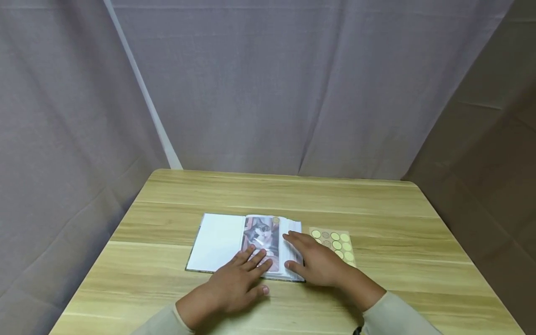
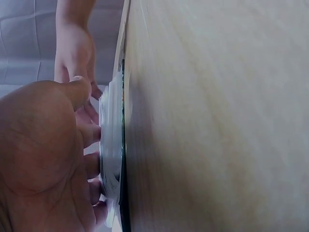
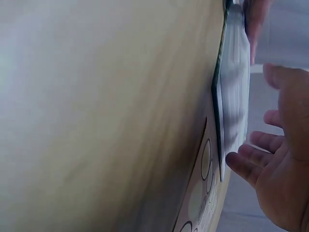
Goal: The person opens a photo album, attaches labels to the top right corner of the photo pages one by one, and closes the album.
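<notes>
Left grip [image 1: 234, 284] touches glossy photo [image 1: 260, 236].

Head view high, facing forward-down; wrist views low, close, sharing album [image 2: 111, 140].

Album [image 1: 219, 239], lies open, flat; cat photo [image 1: 260, 231] bears round tan sticker [image 1: 276, 220] at one o'clock. Sticker sheet [image 1: 337, 238], yellow circles, flat, just beside album at three o'clock.

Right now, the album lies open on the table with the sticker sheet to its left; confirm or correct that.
Wrong side: the head view shows the sticker sheet to the right of the album, which does lie open on the table.
</notes>
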Tool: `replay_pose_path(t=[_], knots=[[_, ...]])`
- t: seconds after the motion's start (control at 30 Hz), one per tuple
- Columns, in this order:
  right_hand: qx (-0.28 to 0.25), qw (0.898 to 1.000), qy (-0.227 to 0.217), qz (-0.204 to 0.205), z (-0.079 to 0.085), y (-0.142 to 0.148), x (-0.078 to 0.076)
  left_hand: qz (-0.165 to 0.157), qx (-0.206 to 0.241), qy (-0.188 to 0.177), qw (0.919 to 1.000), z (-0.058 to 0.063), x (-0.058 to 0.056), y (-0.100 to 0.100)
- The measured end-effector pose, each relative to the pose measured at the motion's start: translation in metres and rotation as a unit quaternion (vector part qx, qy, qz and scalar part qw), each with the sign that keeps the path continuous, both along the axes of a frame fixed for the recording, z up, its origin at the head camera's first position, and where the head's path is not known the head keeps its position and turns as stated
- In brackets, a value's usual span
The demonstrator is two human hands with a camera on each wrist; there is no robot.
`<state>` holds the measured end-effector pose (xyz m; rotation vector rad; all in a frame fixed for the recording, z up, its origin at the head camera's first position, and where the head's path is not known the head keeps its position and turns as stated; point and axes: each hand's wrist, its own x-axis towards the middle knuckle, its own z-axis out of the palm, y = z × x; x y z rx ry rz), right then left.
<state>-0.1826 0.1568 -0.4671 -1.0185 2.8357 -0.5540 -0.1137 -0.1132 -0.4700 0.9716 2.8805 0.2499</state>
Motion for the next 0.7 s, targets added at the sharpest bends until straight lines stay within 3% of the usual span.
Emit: replay_pose_path(t=[0.33,0.7], knots=[[0.029,0.997,0.01,0.07,-0.009,0.004,0.023,0.003,0.001,-0.004,1.0,0.0,0.0,0.0],[0.042,0.995,0.022,0.084,-0.017,0.006,0.028,-0.006,0.015,-0.006,0.9999,0.0,0.001,-0.002]])
